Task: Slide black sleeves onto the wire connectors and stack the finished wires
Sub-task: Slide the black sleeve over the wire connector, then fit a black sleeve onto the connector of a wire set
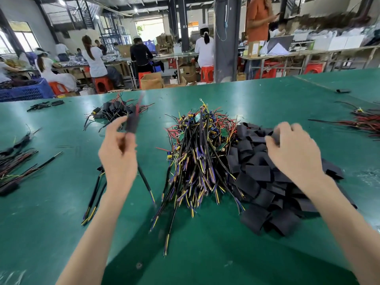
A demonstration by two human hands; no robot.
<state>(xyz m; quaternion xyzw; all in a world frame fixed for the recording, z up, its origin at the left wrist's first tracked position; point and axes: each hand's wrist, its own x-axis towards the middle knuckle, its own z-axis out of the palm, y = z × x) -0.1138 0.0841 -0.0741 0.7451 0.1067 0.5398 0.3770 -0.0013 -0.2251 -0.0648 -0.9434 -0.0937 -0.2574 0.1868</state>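
Though blurred by motion, plainly pinched between thumb and fingertips of the left grip [118, 153]: one finished wire [131, 125], sleeved in matte black at its upper end, thin red strands poking out past the top. Held raised above the green table [51, 233], near the stack of finished wires [115, 111] on its far side.

Opposite, the right grip [292, 149], knuckles up, fingers curled down and pinching a loose sleeve [272, 138] on top of the heap of black sleeves [265, 182]; cannot tell whether lifted clear.

In that heap: short, flat, dull black tube pieces, piled loosely and touching the right flank of the central pile of bare wires [195, 161]. In the pile: black cables fanned toward the near edge, with blue and yellow stripped tips, red strands and small green boards at the far ends.

Beneath the left forearm, a few stray cables [92, 200]. Farther out, wire bundles at the left edge [14, 161] and right edge [364, 122]. Beyond the table, workers [94, 60] seated on red stools [102, 84].
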